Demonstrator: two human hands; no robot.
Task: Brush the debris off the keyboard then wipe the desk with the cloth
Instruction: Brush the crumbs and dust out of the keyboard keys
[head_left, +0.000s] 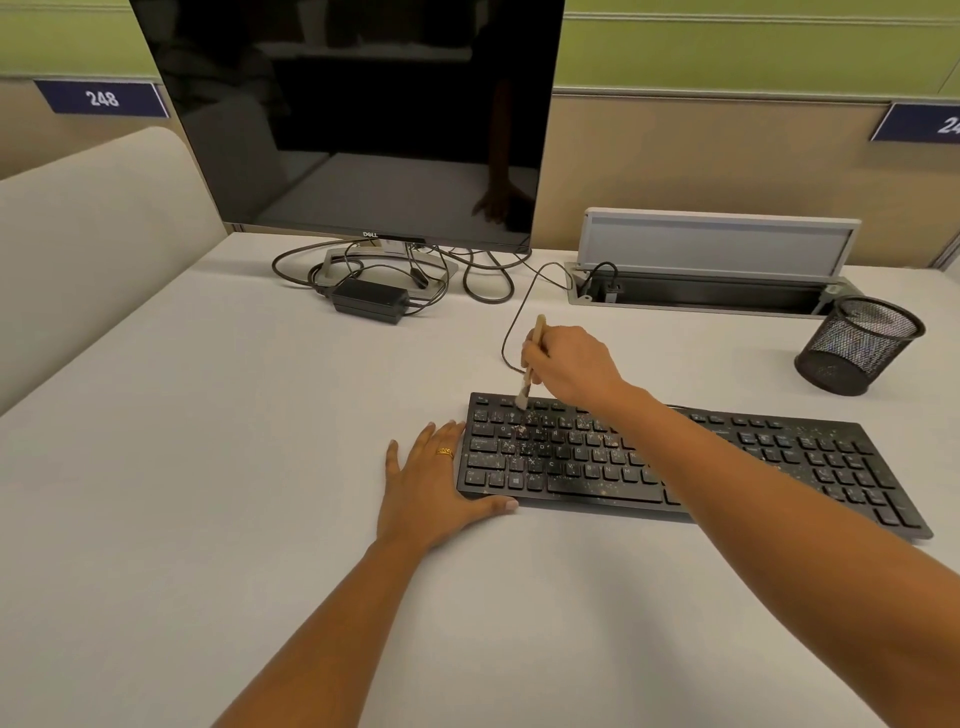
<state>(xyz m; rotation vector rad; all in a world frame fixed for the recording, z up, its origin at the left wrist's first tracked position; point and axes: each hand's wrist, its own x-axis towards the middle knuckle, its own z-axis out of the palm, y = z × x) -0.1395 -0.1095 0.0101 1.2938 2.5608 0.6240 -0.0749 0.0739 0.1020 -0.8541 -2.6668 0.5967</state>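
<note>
The black keyboard (691, 462) is seen at the centre right of the frame, lying on the pale desk (208, 415), and its left half is speckled with light debris (550, 441), with a few specks also towards its right end. Several risks can be judged from this position. Crumbs could be pushed down between the keys rather than off them if the bristles are pressed too steeply, and they could be scattered over the desk towards the middle of the frame, where they would have to be gathered later by wiping. The keyboard could also be slid or tilted if the steadying hand is lifted, since it is braced only at its left edge. The thin cable (514, 322) curling just above the brush might be caught by the handle on a long stroke. No cloth is seen anywhere in the frame, so the wiping stage is judged to be not yet begun. The right hand (571, 364) is closed around a small wooden-handled brush (531, 364), which is pinched between thumb and fingers like a pen, with its pale bristles resting on the upper left rows of keys. The left hand (431, 478) is laid flat and open on the desk, fingers spread, with its fingertips and thumb touching the keyboard's left end; nothing is held in it.
</note>
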